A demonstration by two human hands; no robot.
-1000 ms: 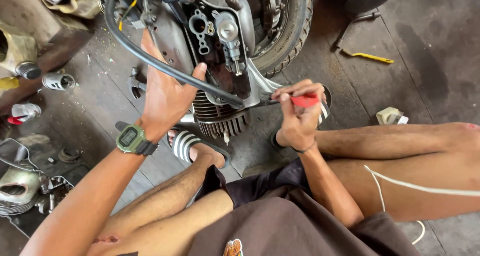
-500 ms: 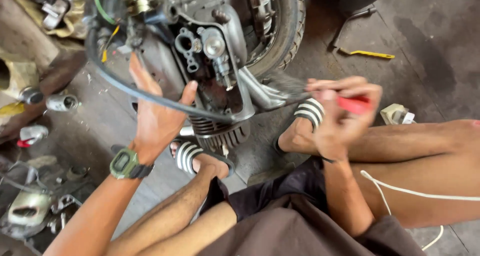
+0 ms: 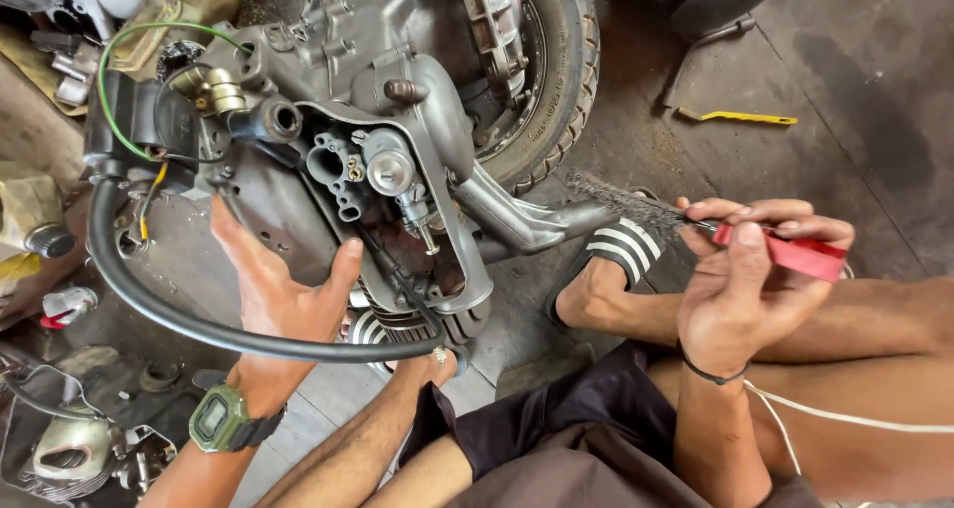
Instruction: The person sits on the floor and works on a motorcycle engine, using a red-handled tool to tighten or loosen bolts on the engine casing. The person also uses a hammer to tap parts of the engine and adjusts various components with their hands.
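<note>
Wire brush (image 3: 696,220) pinched by its red handle between right-hand fingers (image 3: 755,215).

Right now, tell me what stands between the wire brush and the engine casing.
Nothing visible does. The right hand holds the red-handled wire brush, its bristles in open air beside the exhaust pipe. The left hand rests on the engine casing, off to the side.

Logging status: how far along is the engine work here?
Done: carburettor area is exposed, engine case looks grey and fairly clean. In hand: right hand grips a red-handled wire brush, off the metal; left hand braces the case behind a black hose. Left: fins below, mostly hidden, cannot be judged.
</note>
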